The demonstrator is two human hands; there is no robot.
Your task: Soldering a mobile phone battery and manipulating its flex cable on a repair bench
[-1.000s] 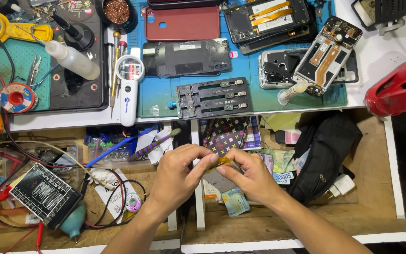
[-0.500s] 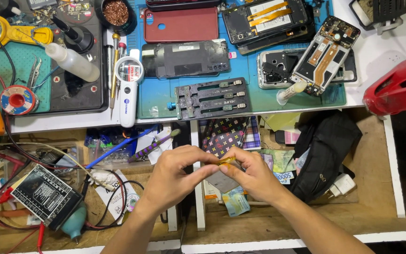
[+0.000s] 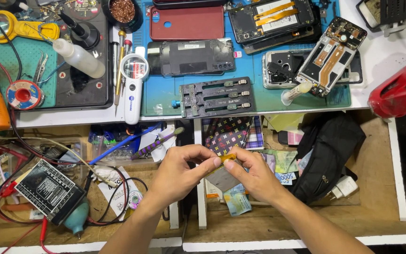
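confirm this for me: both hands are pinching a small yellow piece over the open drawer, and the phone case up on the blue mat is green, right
Not quite: the phone case on the blue mat is red, not green, as the head view shows. The rest holds: the left hand and right hand pinch a small yellow piece over the open drawer.

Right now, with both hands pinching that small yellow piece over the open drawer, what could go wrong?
1. The small yellow piece is held only by fingertips of the left hand and right hand; if it slips, it could vanish among the banknotes and clutter below.
2. Tangled cables lie beside the left forearm and might snag.
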